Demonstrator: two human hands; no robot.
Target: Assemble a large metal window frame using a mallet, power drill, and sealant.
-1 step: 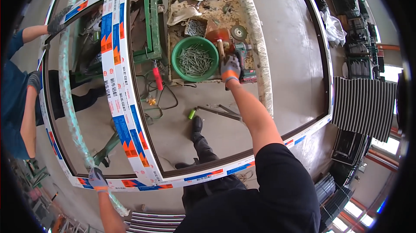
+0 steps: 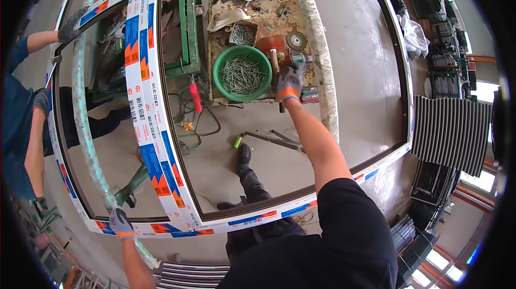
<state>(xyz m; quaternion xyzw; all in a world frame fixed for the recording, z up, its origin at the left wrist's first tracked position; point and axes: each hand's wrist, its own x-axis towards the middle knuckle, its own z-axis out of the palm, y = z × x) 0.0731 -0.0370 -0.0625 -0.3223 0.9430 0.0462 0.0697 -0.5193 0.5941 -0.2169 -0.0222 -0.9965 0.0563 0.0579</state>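
My right hand (image 2: 290, 82), in a grey and orange glove, is closed over the handle of a cordless drill (image 2: 309, 95) lying on the worn bench. The hand hides most of that handle. Close against its left side lies a wooden-handled tool (image 2: 274, 61), partly covered by the hand. A green bowl of screws (image 2: 242, 74) stands to the left. My left hand (image 2: 121, 223), gloved alike, grips the lower left edge of a large frame (image 2: 236, 226) wrapped in printed film. A wrapped tube (image 2: 86, 133) passes under the frame beside this hand.
A co-worker's gloved hands (image 2: 70, 26) are at the frame's left side. The bench (image 2: 219, 26) carries a small box of screws (image 2: 243, 35), a cutting disc (image 2: 296, 40) and rags. A cable (image 2: 215, 128) and a thin stand (image 2: 271, 139) lie below. Stacked profiles (image 2: 451, 130) are at right.
My right hand has shifted slightly to the right, off the wooden-handled tool and over the drill's handle. My left hand stays on the frame.
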